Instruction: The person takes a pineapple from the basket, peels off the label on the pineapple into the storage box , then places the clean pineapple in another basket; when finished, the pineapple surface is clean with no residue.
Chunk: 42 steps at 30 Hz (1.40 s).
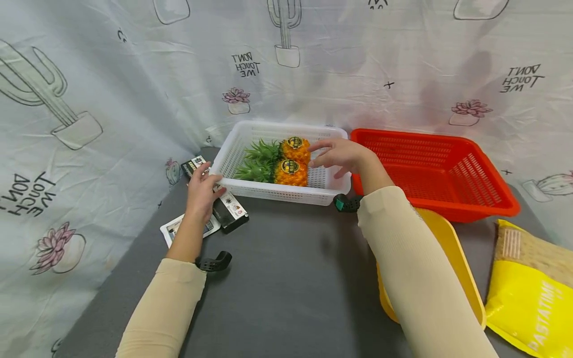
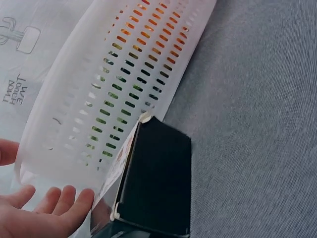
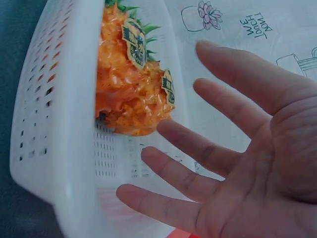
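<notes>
Two small pineapples with green leafy crowns and dark round labels lie side by side in a white plastic basket. My right hand hovers over the basket's right part, its fingers spread toward the orange bodies and holding nothing. The right wrist view shows that palm with the pineapples just past the fingertips. At the basket's left front corner is my left hand, fingers loosely extended beside the rim. A black-and-white box lies next to that hand, against the basket.
A red basket stands right of the white one. Under my right forearm is a yellow tray, with a yellow pasta bag beyond it. A white flat packet lies beneath my left wrist. A printed curtain hangs behind.
</notes>
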Available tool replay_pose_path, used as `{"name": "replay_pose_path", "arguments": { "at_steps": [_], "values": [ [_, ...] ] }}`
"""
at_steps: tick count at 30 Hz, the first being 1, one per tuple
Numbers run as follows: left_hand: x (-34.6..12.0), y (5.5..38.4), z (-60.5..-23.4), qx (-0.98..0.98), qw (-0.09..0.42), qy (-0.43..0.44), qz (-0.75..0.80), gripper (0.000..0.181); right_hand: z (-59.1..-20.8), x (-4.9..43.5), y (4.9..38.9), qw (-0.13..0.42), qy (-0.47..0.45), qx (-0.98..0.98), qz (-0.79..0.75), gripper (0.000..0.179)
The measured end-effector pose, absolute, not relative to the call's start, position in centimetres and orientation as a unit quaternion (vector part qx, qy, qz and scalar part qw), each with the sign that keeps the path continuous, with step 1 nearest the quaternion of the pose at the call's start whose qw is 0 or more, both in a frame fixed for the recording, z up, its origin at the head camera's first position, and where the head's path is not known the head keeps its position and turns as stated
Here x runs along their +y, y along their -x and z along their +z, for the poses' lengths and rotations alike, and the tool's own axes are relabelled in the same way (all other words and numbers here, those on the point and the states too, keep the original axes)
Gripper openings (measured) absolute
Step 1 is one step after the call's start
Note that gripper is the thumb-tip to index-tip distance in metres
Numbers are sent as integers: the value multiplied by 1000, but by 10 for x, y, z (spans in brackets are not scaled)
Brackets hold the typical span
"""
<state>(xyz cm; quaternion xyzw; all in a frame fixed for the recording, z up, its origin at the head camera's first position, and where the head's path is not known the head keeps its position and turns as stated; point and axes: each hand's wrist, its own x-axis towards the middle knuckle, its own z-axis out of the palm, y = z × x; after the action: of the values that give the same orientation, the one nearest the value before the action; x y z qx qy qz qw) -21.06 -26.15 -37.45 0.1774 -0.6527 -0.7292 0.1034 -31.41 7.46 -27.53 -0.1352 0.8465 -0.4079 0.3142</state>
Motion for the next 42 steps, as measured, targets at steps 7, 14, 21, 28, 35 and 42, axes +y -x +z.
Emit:
{"name": "replay_pose_path", "arguments": {
  "at_steps": [7,14,21,28,35,42],
  "values": [
    [-256,213,-378,-616,115,-181,-758,61,-276,63,329,340,148,848,-379,69],
    [-254,212,-379,-606,108,-168,-770,58,-275,52,343,346,196,853,-337,66],
    [-255,209,-380,-597,104,-165,-778,57,-277,39,344,368,217,853,-299,68],
    [-254,209,-380,-593,106,-154,-783,57,-277,35,349,369,228,861,-267,67],
    [-253,208,-383,-598,103,-150,-781,58,-275,32,352,381,258,853,-247,74],
    [-254,209,-383,-593,108,-148,-784,58,-281,26,357,375,263,857,-237,74]
  ]
}}
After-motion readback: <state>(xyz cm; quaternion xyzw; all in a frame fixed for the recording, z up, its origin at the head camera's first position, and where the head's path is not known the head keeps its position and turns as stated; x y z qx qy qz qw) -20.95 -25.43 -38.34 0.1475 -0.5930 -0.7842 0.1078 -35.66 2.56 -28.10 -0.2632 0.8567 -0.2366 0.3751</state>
